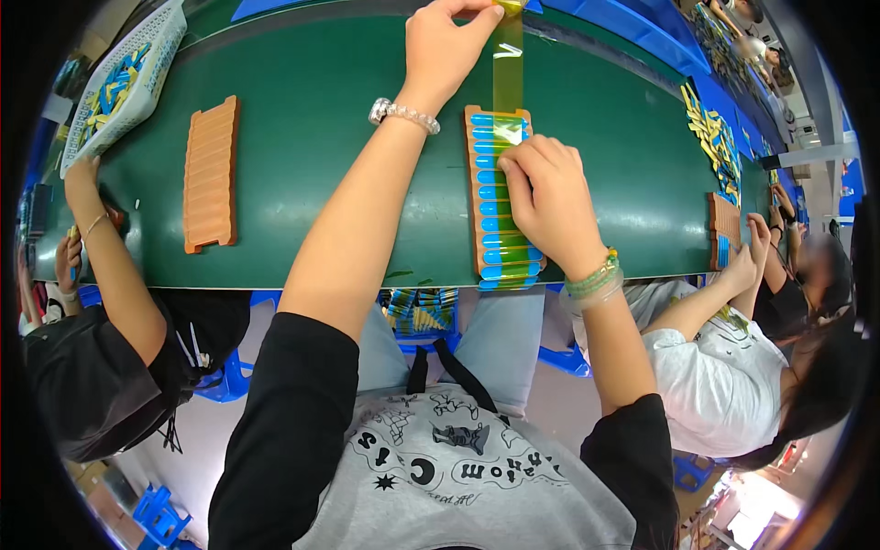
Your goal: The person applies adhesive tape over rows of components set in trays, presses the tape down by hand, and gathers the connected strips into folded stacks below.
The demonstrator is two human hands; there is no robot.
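Observation:
In front of me on the table lies a brown ridged tray [478, 194] with a row of several blue pieces [491, 209] in its slots. A strip of clear yellow tape [508, 69] runs lengthwise over the pieces and stretches up past the tray's far end. My left hand [445, 50] is closed on the tape at its far end, beyond the tray, where the view cuts off. With fingers curled together, my right hand [553, 200] rests over the tray's right side, thumb and fingertips at the tape. It hides part of the tray.
A second brown ridged tray [211, 174] lies to the left, with no pieces in it. Further left a white basket [151, 87] holds blue and yellow pieces. A co-worker's arm [115, 247] reaches in there; another person [724, 367] works at right beside a loose pile of pieces [713, 137].

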